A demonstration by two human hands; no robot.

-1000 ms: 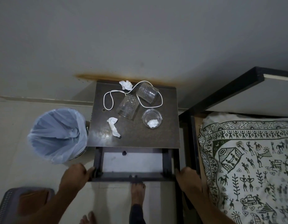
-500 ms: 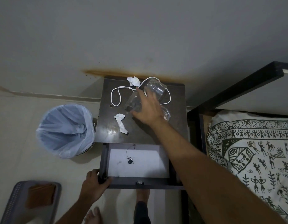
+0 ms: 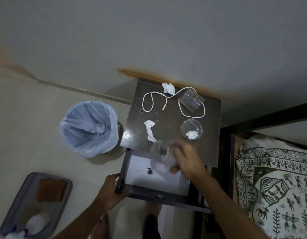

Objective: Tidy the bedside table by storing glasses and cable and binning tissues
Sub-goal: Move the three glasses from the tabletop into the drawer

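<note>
Right hand (image 3: pixel 185 159) was clamped on a clear drinking glass (image 3: pixel 162 155), blurred, held above the open drawer (image 3: pixel 156 180) at the front edge of the worktop (image 3: pixel 168 121). Left hand (image 3: pixel 113 190) gripped the drawer's front left corner, fingers wrapped over the edge.

Drawer was pulled out below the worktop, pale liner showing, with a small dark item on a thin cord (image 3: pixel 149 171) lying on the liner near its middle-left.

On the worktop:
- second glass (image 3: pixel 190 100) lay on its side at the back right corner, with the white cable (image 3: pixel 173 104) running against or under it (couldn't tell which)
- the cable looped from the back left across to the right side, one end lying near the worktop's centre
- crumpled tissue (image 3: pixel 168 88) at the back edge, touching the cable
- second tissue (image 3: pixel 150 131), twisted, left of centre toward the front, just beside the held glass
- third glass (image 3: pixel 191 129) stood upright on the right side with a balled tissue (image 3: pixel 192 135) inside it

Bin (image 3: pixel 90 128) with a pale blue liner sat on the floor just left of the worktop; nothing visible in it beyond the bag folds.

Grey tray (image 3: pixel 15 204) on the floor further left of the bin held a brown folded cloth (image 3: pixel 51 189) and a white bottle (image 3: pixel 35 223), blurred. Bed with patterned cover (image 3: pixel 273 187) sat right of the worktop. Bare foot (image 3: pixel 152 208) on the floor below the drawer front.
</note>
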